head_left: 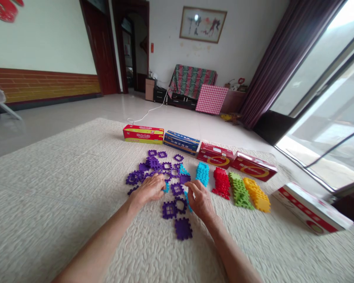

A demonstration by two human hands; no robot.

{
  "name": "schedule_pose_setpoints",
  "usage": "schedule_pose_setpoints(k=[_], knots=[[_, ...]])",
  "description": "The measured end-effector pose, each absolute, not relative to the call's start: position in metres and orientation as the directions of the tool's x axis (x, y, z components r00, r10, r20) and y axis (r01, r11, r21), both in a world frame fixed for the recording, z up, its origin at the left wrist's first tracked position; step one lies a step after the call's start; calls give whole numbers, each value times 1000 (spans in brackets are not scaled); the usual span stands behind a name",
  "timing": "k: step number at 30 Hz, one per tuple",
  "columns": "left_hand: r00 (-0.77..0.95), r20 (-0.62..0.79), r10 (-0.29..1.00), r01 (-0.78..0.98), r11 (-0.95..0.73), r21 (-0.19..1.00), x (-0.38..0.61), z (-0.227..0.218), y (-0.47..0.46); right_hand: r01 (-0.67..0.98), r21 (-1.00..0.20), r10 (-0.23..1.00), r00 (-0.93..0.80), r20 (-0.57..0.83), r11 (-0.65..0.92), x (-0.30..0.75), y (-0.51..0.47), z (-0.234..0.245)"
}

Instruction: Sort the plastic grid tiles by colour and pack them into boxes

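Head view: left hand (151, 187) sits at the near left edge of scattered purple pieces (153, 162), fingers curled at a small light blue piece (166, 187); can't tell if it's gripped. Right hand (200, 199) on the right side of the same scatter, fingers bent, fingertips by a purple panel; grip also unclear. Another light blue piece (187, 203) partly shows beside it. All on cream textured cloth (61, 196). Flat purple square (183, 228) lies nearest, between the forearms. Right of the scatter, left to right: light blue stack (202, 173), red stack (222, 183), green stack (240, 191), yellow stack (256, 195). Far side, row of boxes: red-and-yellow box (143, 135), blue box (181, 142), two dark red boxes (215, 154). White-and-red box (312, 208) at right.
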State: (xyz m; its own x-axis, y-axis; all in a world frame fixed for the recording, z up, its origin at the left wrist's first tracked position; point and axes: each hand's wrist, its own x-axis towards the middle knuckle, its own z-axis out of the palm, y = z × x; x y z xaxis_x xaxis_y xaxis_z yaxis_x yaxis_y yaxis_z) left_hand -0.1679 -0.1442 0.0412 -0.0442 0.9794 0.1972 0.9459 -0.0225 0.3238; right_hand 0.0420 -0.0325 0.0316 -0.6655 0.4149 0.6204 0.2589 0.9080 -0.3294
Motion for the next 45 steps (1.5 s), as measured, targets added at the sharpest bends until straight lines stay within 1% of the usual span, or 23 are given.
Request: schedule_pose_setpoints(k=[3,5,7,10,14,16,18,21,23,26,29,36,41,45], knots=[[-42,211,976,866,-70,495,-172,48,-143,225,-379,425,-670,609,897,42,-39,35],[-9,215,977,765,-132,630,-173,57,-143,201,-413,435,-659,614,888,42,-42,38],[30,204,979,659,-173,732,-170,66,-144,172,-444,440,-651,619,879,42,-45,41],[76,160,984,526,-176,832,-158,76,-144,126,-488,442,-656,612,864,43,-48,45],[101,98,990,394,-130,910,-142,78,-134,97,-563,481,-650,588,821,55,-42,52],[17,83,996,362,-84,928,-139,74,-125,144,-581,539,-596,595,801,66,-33,57],[-121,106,987,322,-62,945,-139,66,-116,216,-579,594,-521,612,786,79,-21,62],[-306,145,941,247,-69,967,-141,50,-107,297,-550,623,-448,642,780,94,-6,62],[-371,165,914,234,-80,969,-143,39,-104,316,-536,622,-438,649,783,98,-1,58],[-425,197,884,249,-95,964,-144,26,-102,333,-525,620,-480,621,783,95,-3,49],[-447,205,871,275,-84,958,-144,18,-100,353,-500,610,-521,597,791,90,-6,41],[-363,261,895,452,-76,889,-138,16,-100,423,-466,630,-545,554,777,89,1,31],[-317,296,901,547,-81,833,-128,24,-102,446,-426,617,-542,571,787,87,2,28],[-302,330,894,573,-107,813,-123,27,-102,450,-425,617,-526,585,786,86,2,27]])
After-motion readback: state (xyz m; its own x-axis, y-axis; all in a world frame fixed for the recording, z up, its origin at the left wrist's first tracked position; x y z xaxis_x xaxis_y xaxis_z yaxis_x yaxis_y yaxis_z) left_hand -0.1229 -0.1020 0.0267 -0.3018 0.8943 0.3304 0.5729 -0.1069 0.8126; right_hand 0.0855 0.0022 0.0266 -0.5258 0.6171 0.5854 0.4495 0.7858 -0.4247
